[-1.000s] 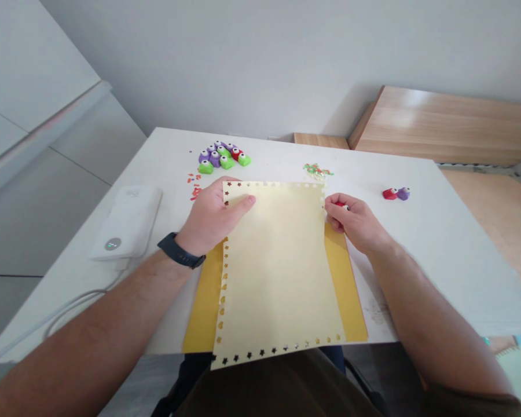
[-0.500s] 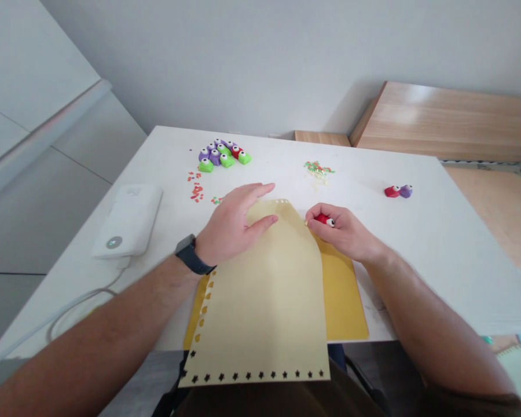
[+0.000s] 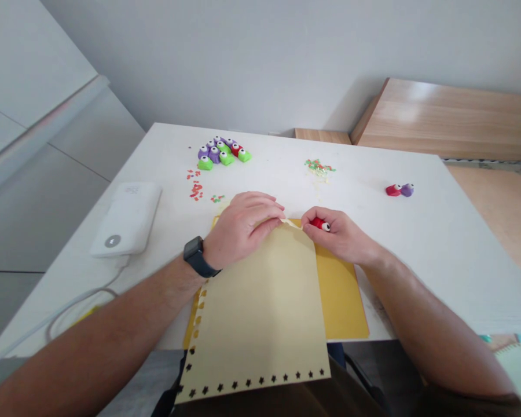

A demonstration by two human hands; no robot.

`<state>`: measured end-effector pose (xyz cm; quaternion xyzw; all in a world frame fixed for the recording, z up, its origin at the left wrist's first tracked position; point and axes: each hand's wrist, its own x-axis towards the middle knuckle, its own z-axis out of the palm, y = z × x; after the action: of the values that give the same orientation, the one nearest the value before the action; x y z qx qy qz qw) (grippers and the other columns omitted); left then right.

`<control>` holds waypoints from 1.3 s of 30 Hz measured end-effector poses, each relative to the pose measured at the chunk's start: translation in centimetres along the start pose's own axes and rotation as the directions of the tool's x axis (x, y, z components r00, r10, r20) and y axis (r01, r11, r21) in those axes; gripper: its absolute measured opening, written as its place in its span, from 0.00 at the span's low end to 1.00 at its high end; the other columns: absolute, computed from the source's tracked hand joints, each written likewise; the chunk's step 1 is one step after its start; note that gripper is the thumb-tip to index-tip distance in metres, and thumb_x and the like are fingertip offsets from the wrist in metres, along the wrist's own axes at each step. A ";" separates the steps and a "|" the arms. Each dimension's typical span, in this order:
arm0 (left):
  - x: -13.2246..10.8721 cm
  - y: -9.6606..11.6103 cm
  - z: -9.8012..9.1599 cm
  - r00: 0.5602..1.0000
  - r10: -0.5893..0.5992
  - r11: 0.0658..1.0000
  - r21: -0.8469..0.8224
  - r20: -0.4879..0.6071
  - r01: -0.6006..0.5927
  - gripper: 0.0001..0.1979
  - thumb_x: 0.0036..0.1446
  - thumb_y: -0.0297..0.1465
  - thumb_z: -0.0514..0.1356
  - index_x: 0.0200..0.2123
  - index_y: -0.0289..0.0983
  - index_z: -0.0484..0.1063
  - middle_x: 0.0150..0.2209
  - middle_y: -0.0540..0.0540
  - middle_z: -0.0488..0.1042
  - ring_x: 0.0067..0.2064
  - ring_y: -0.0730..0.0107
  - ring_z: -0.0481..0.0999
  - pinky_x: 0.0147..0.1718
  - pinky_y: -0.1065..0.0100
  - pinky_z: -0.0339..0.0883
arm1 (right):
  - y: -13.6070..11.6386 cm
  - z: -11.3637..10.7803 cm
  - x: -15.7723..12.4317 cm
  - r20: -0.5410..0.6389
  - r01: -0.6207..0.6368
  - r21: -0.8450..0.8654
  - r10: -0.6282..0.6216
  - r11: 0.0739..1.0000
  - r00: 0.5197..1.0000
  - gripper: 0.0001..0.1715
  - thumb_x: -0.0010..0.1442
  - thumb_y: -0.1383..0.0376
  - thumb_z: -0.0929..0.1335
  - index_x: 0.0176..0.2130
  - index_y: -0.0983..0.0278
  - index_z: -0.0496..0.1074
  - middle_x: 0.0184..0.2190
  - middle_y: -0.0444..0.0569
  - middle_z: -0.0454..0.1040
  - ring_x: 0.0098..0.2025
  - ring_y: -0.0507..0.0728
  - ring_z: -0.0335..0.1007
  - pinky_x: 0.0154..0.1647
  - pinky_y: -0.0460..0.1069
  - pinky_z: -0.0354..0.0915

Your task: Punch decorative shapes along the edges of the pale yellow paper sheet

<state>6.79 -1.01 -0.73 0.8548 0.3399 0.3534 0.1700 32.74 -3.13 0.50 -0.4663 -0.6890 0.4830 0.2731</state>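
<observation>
A cream sheet of paper (image 3: 260, 307) lies over a yellow sheet (image 3: 341, 295), its near edge hanging past the table edge. Star-shaped holes line its bottom edge, with larger cutouts up the left side. My left hand (image 3: 247, 223) pinches the paper's far edge between thumb and fingers. At the far right corner, my right hand (image 3: 341, 234) grips the paper with its fingertips while a small red craft punch (image 3: 319, 223) with a white, eye-like knob sits inside its curled fingers. The paper's far edge is folded up between both hands.
Several purple, green and red punches (image 3: 219, 152) cluster at the back left. A red and a purple punch (image 3: 400, 190) stand at right. Paper confetti lies in piles (image 3: 319, 168) and scattered bits (image 3: 196, 190). A white power bank (image 3: 128, 220) with a cable is at left.
My left hand has closed from spread fingers onto the paper's far edge. That edge has come nearer and bent up. My right hand stays at the corner with the red punch.
</observation>
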 end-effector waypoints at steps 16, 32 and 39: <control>0.0 0.0 0.0 1.000 0.020 1.000 -0.003 -0.019 -0.020 0.08 0.71 0.31 0.60 0.43 0.44 0.81 0.47 0.46 0.86 0.54 0.59 0.82 0.57 0.56 0.71 | 0.1 0.2 0.4 -0.082 -0.039 -0.024 0.037 0.999 0.996 0.09 0.66 0.60 0.69 0.36 0.62 0.74 0.32 0.43 0.73 0.33 0.52 0.63 0.35 0.49 0.58; -0.3 -0.2 0.2 0.994 -0.054 0.998 0.008 -0.100 0.055 0.04 0.70 0.31 0.63 0.43 0.40 0.79 0.44 0.45 0.85 0.47 0.61 0.83 0.52 0.58 0.72 | 4.1 -3.2 2.0 -0.581 -0.234 -0.269 0.036 0.934 0.813 0.12 0.62 0.55 0.70 0.37 0.60 0.80 0.31 0.45 0.76 0.30 0.55 0.65 0.35 0.52 0.60; -0.4 -0.2 0.1 0.994 -0.041 0.999 0.014 -0.097 0.043 0.05 0.70 0.31 0.63 0.43 0.40 0.79 0.44 0.45 0.85 0.47 0.61 0.82 0.51 0.59 0.72 | 4.4 -3.4 2.1 -0.559 -0.228 -0.360 -0.013 0.904 0.829 0.13 0.62 0.55 0.69 0.39 0.59 0.82 0.33 0.47 0.79 0.31 0.57 0.68 0.38 0.53 0.63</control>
<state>6.59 -1.14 -1.07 0.8307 0.3684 0.3880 0.1537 36.32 0.54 -2.41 -0.6706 -0.6395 0.1876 0.3258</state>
